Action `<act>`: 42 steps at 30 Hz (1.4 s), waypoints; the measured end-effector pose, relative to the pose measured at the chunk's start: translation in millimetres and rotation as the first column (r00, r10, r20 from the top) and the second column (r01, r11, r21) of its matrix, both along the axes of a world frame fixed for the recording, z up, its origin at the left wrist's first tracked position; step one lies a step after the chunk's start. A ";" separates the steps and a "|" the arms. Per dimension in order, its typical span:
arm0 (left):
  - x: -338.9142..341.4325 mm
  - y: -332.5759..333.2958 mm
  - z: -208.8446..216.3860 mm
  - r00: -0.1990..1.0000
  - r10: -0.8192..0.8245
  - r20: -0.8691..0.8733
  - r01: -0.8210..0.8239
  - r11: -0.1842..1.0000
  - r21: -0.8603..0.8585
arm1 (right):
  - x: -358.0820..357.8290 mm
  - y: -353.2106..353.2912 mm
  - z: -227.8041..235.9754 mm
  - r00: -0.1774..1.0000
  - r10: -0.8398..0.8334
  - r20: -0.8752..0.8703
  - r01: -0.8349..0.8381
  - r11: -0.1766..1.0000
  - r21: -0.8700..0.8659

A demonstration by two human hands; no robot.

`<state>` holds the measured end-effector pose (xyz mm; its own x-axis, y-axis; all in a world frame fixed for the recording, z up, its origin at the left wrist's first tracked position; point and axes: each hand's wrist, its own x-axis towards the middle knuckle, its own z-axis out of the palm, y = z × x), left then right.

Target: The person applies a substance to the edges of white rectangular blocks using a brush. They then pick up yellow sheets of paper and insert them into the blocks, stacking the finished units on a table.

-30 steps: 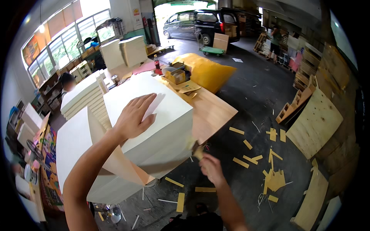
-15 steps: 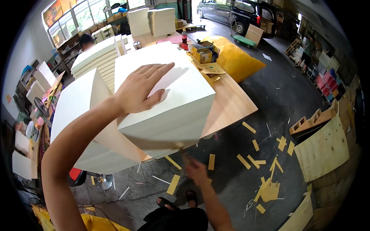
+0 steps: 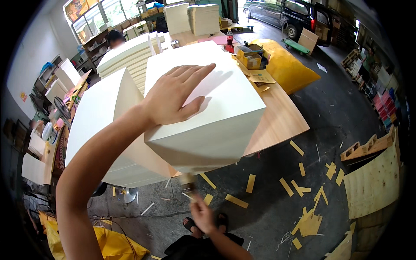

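Observation:
A tall stack of white paper sheets (image 3: 208, 141) stands at the corner of a wooden table, its near side facing me. My left hand (image 3: 175, 93) lies flat over the stack's top, fingers stretched towards the far right, with a shadow beside them. Below the stack's near side, my right hand (image 3: 202, 214) grips a flat brush (image 3: 188, 184) by its handle. The brush's pale bristles point up and are blurred by motion, close to the stack's lower edge. Whether they touch the paper I cannot tell.
Another white stack (image 3: 93, 117) stands close on the left, with more stacks behind. The wooden tabletop (image 3: 281, 121) shows on the right, beside a yellow toolbox (image 3: 251, 58) and a large yellow sack (image 3: 290, 69). Cardboard strips (image 3: 236, 201) litter the floor. A person (image 3: 116, 39) is behind the far-left stacks.
My right hand and the brush have moved left and down along the near side of the stack. My left hand keeps its place on top. The whole view has shifted slightly.

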<state>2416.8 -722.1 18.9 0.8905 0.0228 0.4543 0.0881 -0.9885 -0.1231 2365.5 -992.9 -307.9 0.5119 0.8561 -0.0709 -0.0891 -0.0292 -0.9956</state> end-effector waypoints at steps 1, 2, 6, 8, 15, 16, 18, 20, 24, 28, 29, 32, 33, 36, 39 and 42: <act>1.5 0.5 0.1 1.000 -0.003 0.015 0.003 1.000 0.003 | 22.8 -1.2 2.7 0.995 -0.093 0.035 0.096 0.991 -0.098; 4.6 -1.5 1.5 1.000 -0.008 0.027 0.008 1.000 0.009 | 33.5 5.6 -10.9 0.981 -0.191 -0.019 0.188 0.974 -0.124; 16.4 -2.3 1.2 0.999 -0.043 0.028 0.042 0.999 0.030 | -6.0 52.8 -35.2 0.916 -0.350 0.196 0.315 0.930 0.187; 14.2 -2.2 0.5 0.999 -0.052 0.005 0.052 0.999 0.010 | -19.6 44.7 -37.1 0.922 -0.221 0.319 0.150 0.961 0.232; 7.2 2.1 -2.5 0.998 -0.055 -0.004 0.055 0.998 -0.030 | 17.2 30.0 -50.1 0.955 -0.285 -0.080 0.281 0.958 -0.055; 9.5 1.3 -5.1 0.998 -0.061 -0.006 0.061 0.998 -0.021 | 11.0 35.0 -52.5 0.951 -0.307 -0.041 0.306 0.951 -0.033; 10.7 -1.1 -1.8 0.998 -0.065 -0.005 0.065 0.998 0.020 | -40.2 57.1 -38.1 0.930 -0.296 0.218 0.255 0.946 0.199; 12.6 -3.8 1.1 0.996 -0.065 -0.065 0.064 0.998 -0.018 | -26.5 51.5 -44.6 0.965 -0.083 0.249 0.033 0.979 0.199; 9.3 -2.1 1.7 0.995 -0.074 -0.062 0.071 0.996 -0.049 | 50.7 22.2 -57.1 0.958 0.284 0.043 -0.282 0.958 -0.052; 4.6 -1.3 -2.7 0.998 -0.036 -0.056 0.033 0.998 -0.048 | 181.5 -12.0 -31.2 0.900 -0.185 -0.394 0.213 0.977 0.029; 4.3 -0.5 -2.0 0.998 -0.048 -0.042 0.047 0.998 -0.039 | 187.9 -11.1 -36.8 0.849 -0.314 -0.425 0.377 0.923 0.072; 6.7 -3.0 -1.1 0.999 -0.030 -0.040 0.029 0.999 -0.028 | 158.3 1.0 -66.2 0.796 -0.472 -0.378 0.533 0.843 0.070; 8.2 -1.0 0.6 0.999 -0.027 -0.038 0.027 1.000 -0.005 | 117.7 19.5 -66.6 0.854 -0.429 -0.296 0.448 0.894 -0.002; 17.1 -6.5 2.9 0.998 -0.044 -0.052 0.045 0.998 0.034 | -17.1 51.2 -93.2 0.957 -0.287 -0.049 0.291 0.946 0.146; 7.6 -6.0 1.7 0.996 -0.023 -0.088 0.027 0.998 0.048 | -38.6 32.6 -100.6 0.990 0.137 -0.025 -0.134 0.984 0.116; 10.7 -4.7 5.6 0.995 -0.039 -0.096 0.049 0.994 0.095 | 26.6 18.6 -116.2 0.961 0.123 -0.249 -0.126 0.992 0.002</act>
<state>2427.5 -726.8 24.5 0.9285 -0.0573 0.3668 0.0283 -0.9742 -0.2240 2392.1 -974.3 -424.1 0.3664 0.9100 -0.1941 -0.3284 -0.0687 -0.9420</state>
